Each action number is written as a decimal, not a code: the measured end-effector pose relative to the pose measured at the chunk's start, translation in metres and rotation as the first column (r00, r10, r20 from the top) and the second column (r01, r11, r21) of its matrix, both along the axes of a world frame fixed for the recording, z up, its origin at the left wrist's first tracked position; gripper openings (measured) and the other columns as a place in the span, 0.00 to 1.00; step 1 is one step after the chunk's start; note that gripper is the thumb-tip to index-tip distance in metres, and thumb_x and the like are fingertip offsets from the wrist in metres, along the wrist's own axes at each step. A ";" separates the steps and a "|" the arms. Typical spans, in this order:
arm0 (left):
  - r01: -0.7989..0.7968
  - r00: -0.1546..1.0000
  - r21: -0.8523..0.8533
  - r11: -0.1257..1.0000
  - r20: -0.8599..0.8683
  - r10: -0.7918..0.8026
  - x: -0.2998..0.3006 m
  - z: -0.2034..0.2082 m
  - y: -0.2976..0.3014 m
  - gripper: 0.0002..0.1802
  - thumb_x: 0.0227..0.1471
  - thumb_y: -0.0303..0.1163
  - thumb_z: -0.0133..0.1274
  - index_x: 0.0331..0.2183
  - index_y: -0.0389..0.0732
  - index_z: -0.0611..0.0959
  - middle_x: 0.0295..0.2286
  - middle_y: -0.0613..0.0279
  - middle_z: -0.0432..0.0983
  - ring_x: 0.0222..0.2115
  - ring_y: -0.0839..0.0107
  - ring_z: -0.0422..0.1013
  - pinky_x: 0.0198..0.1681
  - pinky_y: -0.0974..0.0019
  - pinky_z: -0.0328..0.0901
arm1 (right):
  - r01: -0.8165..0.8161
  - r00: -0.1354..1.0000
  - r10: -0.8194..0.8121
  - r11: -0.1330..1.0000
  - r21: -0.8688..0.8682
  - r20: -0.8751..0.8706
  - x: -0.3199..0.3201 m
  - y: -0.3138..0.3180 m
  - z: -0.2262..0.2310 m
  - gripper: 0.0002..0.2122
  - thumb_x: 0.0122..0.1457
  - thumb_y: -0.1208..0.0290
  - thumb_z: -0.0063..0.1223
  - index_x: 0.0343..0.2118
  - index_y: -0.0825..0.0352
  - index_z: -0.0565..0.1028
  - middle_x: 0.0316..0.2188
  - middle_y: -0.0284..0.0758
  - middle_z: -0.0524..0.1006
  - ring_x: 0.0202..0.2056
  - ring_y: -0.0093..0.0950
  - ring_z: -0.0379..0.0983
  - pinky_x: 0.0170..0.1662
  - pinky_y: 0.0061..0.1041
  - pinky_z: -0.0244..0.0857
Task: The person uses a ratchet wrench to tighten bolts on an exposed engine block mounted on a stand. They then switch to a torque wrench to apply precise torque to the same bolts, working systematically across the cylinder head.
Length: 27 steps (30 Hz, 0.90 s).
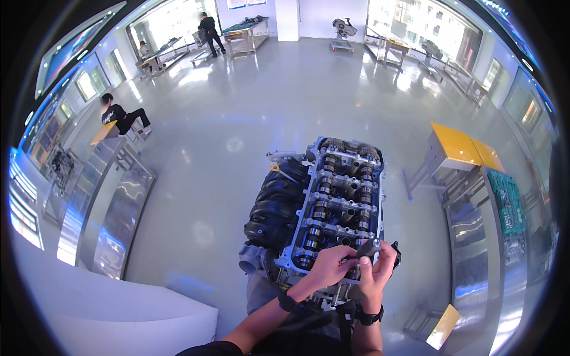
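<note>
My right hand [378, 275] is closed around a dark grey cylindrical piece [369, 247] with a small bright tip; its exact kind does not show. Close beside it, my left hand [330, 265] has its fingers pinched together at the lower end of that piece. What lies between the left fingertips is too small to make out. Both hands are over the near end of an open car engine [350, 202]. Its cover is off, and two rows of camshaft lobes show. A black intake manifold [275, 199] runs along its left side. Near my right fingers is a black part [396, 254].
Metal workbenches stand left [127, 219] and right [469, 237]. The right one carries a green tool tray [506, 202] beside a yellow-topped table [454, 145]. A stool [442, 327] is at lower right. People sit [122, 115] and stand [209, 32] farther off.
</note>
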State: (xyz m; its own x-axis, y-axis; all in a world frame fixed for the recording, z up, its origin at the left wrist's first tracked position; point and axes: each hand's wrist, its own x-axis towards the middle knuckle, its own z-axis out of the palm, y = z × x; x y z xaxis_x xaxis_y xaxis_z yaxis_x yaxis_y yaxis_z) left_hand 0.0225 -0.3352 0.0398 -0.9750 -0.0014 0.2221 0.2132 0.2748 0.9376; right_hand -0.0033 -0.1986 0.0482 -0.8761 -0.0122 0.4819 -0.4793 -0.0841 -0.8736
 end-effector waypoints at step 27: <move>0.111 0.973 0.083 0.990 -0.214 -0.091 -0.013 0.001 0.000 0.13 0.47 0.17 0.52 0.38 0.37 0.81 0.31 0.55 0.79 0.26 0.65 0.75 0.32 0.67 0.68 | -0.144 0.981 0.150 0.988 0.060 -0.122 -0.009 -0.009 0.013 0.25 0.54 0.71 0.63 0.53 0.69 0.66 0.44 0.41 0.76 0.42 0.34 0.76 0.44 0.30 0.71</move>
State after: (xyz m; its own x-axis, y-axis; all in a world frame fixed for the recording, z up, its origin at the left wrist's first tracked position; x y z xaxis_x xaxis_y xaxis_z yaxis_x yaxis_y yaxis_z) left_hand 0.0099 -0.3349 0.0411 -0.9032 0.0645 0.4245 0.4292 0.1545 0.8899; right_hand -0.0123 -0.2073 0.0612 -0.7954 -0.1638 0.5835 -0.5712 -0.1191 -0.8121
